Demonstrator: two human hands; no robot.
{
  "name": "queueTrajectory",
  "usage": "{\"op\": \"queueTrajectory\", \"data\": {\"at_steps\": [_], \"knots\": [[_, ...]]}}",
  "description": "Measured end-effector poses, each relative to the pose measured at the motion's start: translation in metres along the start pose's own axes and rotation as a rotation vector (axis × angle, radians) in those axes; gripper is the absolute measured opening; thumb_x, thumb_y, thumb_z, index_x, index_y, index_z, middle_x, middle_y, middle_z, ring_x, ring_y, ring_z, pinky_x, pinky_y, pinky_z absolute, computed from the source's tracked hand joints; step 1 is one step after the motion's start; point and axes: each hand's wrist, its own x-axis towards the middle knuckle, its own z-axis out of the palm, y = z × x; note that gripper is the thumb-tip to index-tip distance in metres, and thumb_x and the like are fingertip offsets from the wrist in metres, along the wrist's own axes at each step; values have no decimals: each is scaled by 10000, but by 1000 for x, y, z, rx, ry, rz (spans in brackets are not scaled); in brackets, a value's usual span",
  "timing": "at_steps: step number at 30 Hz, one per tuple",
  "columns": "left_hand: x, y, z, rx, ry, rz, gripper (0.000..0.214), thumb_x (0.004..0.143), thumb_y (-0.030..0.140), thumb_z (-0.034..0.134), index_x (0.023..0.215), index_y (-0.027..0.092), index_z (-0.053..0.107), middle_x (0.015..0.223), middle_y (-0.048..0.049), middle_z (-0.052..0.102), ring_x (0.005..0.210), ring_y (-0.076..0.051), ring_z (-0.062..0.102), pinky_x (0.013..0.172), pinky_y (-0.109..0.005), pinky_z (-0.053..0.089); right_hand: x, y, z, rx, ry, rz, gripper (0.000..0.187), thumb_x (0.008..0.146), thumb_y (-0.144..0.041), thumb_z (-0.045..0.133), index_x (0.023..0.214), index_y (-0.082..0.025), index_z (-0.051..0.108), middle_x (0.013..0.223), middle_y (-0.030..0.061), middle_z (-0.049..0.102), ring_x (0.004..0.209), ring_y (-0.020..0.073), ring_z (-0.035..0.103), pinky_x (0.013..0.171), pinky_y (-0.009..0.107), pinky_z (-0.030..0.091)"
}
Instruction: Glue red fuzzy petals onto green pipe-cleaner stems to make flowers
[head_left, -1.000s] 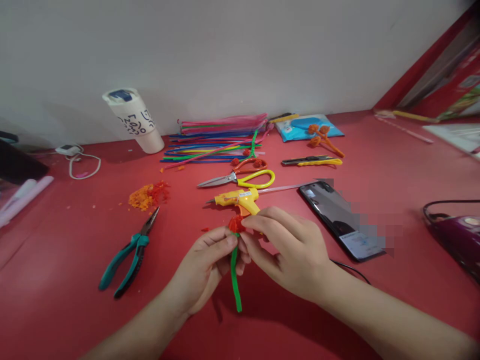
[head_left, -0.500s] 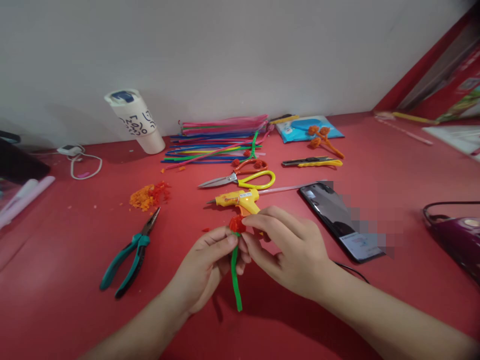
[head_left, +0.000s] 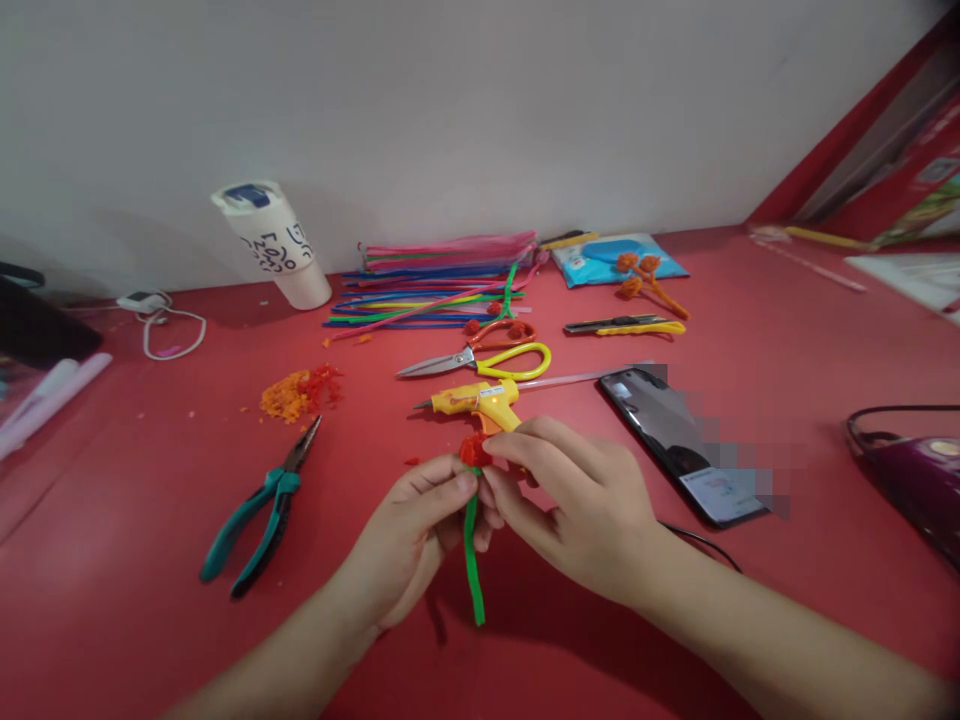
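Our left hand [head_left: 424, 515] pinched the green stem [head_left: 472, 565], its red head [head_left: 472, 450] toward the far edge of the desk [head_left: 150, 500]; our right hand [head_left: 581, 505] touched that head, grip unclear.

- White tumbler [head_left: 281, 245] with dark lettering and a blue patch on its lid, standing on the red counter [head_left: 787, 340].
- Grey wall [head_left: 450, 120], plain, behind the tumbler.
- Small white device [head_left: 144, 301], just left of the tumbler; its thin white cable [head_left: 196, 350] loops forward.
- Black object [head_left: 45, 325], farther left of the tumbler, partly out of view.
- Pale pink tubes [head_left: 64, 405], left of the tumbler and nearer the viewer.
- Blue-and-white packet [head_left: 581, 262], lying flat well to the tumbler's right.
- Black phone [head_left: 675, 440], screen up, right of the tumbler and nearer the viewer.
- Glossy purple object [head_left: 919, 470], far right of the tumbler, cut off by the edge.
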Motion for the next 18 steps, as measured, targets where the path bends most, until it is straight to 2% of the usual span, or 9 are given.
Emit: {"op": "queueTrajectory", "data": {"at_steps": [15, 18], "knots": [[0, -1, 0, -2, 6, 3, 119, 809, 200, 612, 757, 136, 697, 646, -2, 589, 554, -68, 511, 556, -187, 445, -2, -1, 0, 18, -17, 18, 98, 851, -166, 537, 946, -149, 554, 741, 36, 598, 583, 121, 534, 535, 248, 441], [-1, -1, -1, 14, -1, 8, 122, 815, 206, 604, 764, 141, 694, 648, -2, 595, 559, -69, 519, 564, -187, 439, -1, -2, -3, 89, -18, 64, 95, 846, -155, 530, 937, -164, 556, 731, 20, 587, 583, 111, 528, 539, 234, 443]]}}
